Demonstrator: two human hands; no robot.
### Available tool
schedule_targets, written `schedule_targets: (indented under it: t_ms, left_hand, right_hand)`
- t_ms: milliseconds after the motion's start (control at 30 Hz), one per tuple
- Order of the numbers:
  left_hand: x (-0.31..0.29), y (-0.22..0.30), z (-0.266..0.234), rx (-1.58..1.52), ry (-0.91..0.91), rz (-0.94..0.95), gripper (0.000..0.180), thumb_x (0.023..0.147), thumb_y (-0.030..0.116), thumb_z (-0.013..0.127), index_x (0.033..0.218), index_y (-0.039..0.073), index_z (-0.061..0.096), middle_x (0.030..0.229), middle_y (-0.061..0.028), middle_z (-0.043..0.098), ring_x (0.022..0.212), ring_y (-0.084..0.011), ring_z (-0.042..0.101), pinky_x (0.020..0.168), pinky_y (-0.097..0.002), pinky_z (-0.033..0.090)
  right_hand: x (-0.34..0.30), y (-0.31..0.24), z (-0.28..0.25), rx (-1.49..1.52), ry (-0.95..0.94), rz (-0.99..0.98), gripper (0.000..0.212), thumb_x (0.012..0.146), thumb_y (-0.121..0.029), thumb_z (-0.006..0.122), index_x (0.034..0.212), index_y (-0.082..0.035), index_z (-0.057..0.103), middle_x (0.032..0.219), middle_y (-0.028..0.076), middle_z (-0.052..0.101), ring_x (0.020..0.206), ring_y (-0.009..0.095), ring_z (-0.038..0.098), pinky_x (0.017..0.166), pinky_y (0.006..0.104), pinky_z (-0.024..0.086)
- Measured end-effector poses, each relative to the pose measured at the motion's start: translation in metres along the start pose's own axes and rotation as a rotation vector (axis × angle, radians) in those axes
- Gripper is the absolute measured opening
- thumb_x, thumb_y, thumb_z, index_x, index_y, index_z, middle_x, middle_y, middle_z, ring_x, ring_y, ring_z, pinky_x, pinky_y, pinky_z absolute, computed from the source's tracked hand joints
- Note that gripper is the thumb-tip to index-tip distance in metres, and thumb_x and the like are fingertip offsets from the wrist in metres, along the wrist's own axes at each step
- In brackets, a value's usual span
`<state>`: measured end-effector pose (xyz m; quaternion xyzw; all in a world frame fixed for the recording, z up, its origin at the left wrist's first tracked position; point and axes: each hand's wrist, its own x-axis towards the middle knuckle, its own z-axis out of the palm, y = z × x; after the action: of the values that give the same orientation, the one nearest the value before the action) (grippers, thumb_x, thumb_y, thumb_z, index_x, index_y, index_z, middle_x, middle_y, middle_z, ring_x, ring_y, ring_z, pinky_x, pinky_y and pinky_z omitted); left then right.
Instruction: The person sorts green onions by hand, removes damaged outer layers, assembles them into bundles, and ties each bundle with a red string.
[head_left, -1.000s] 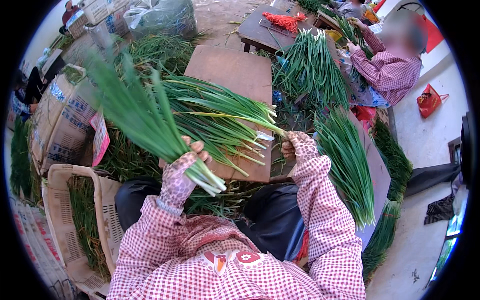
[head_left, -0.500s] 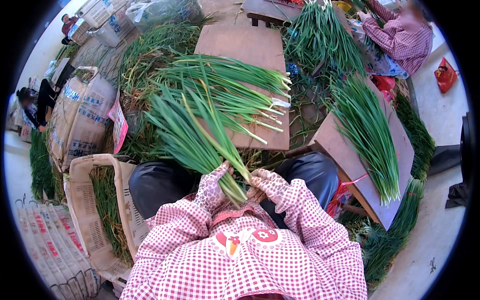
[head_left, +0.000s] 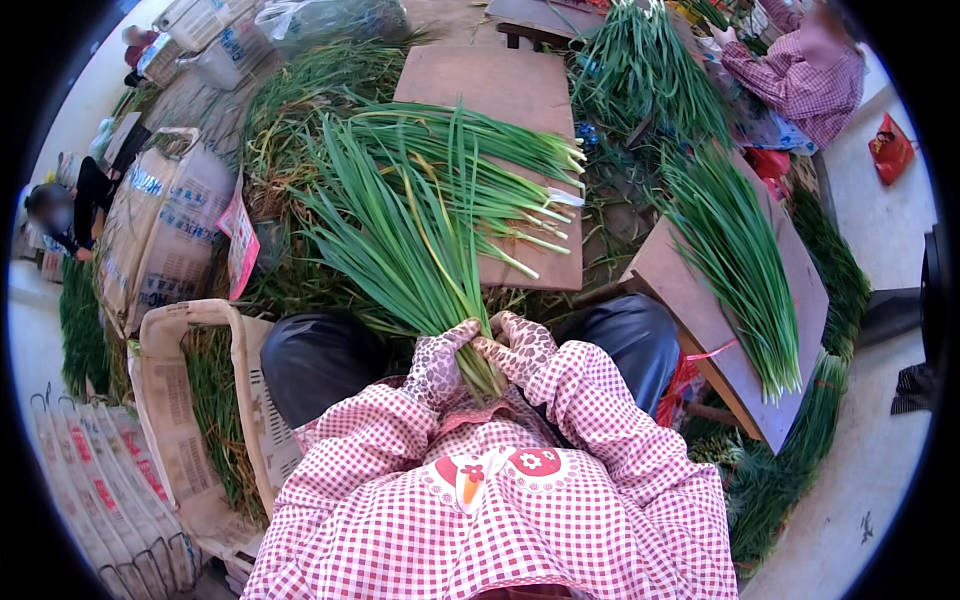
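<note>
In front of my lap I hold a bunch of garlic chives (head_left: 410, 250), long flat leaves fanning away and stems pointing toward me. My left hand (head_left: 436, 368), in a spotted glove, is closed round the stems from the left. My right hand (head_left: 518, 348), gloved alike, is closed against the same stems from the right; what its fingertips pinch is partly hidden. Beyond the bunch, loose chives (head_left: 490, 140) lie on a brown board (head_left: 480, 78), pale stem ends to the right. Some have yellowed leaves.
At my right, a tied chive bundle (head_left: 735, 270) lies on a tilted board (head_left: 640, 268). A plastic crate (head_left: 190, 440) with greens stands at my left, near a large sack-like container (head_left: 165, 230). Another person (head_left: 800, 70) in a checked top works at the far right beside heaped chives (head_left: 640, 80).
The single stalk group in my right hand has joined the bunch in my left. The bunch has swung more upright, and both hands have drawn together at its stems.
</note>
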<state>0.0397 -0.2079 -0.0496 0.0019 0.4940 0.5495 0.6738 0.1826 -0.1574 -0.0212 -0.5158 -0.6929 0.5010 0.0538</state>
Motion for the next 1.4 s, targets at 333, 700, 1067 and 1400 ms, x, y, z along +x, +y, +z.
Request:
schedule_targets:
  t_ms: [333, 700, 1067, 1400]
  left_hand:
    - [-0.007, -0.002, -0.024, -0.211, -0.193, -0.201, 0.024, 0.089, 0.014, 0.052, 0.107, -0.002, 0.054, 0.089, -0.0135, 0.061, 0.077, -0.0260, 0.062, 0.069, -0.0400, 0.054]
    - [-0.023, 0.018, -0.021, -0.455, -0.298, 0.057, 0.023, 0.082, 0.011, 0.056, 0.103, 0.000, 0.055, 0.100, -0.0124, 0.061, 0.089, -0.0234, 0.059, 0.082, -0.0389, 0.049]
    - [-0.044, 0.100, -0.057, 0.043, -0.172, 0.638, 0.023, 0.082, 0.006, 0.062, 0.103, 0.001, 0.055, 0.096, -0.0094, 0.061, 0.085, -0.0205, 0.060, 0.076, -0.0342, 0.052]
    - [0.008, 0.092, 0.022, 1.179, -0.062, 0.900, 0.050, 0.074, 0.011, 0.071, 0.116, -0.001, 0.047, 0.109, -0.0152, 0.057, 0.104, -0.0203, 0.055, 0.086, -0.0327, 0.048]
  right_hand:
    - [0.016, 0.008, 0.018, 0.226, -0.055, -0.058, 0.024, 0.084, -0.024, 0.063, 0.098, -0.004, 0.062, 0.076, 0.004, 0.063, 0.058, 0.009, 0.054, 0.049, 0.0245, 0.042]
    - [0.008, -0.017, 0.023, 0.696, -0.047, 0.054, 0.020, 0.086, -0.017, 0.060, 0.095, 0.000, 0.057, 0.070, 0.005, 0.059, 0.050, 0.012, 0.054, 0.045, 0.0234, 0.042]
    - [0.003, -0.018, -0.032, -0.738, -0.201, -0.008, 0.080, 0.077, -0.051, 0.060, 0.133, -0.001, 0.033, 0.128, 0.020, 0.046, 0.119, 0.032, 0.045, 0.101, 0.0366, 0.034]
    - [0.042, -0.144, -0.051, 0.911, -0.070, -0.536, 0.052, 0.075, -0.009, 0.072, 0.120, -0.003, 0.047, 0.109, 0.009, 0.059, 0.098, 0.019, 0.058, 0.086, 0.0312, 0.048]
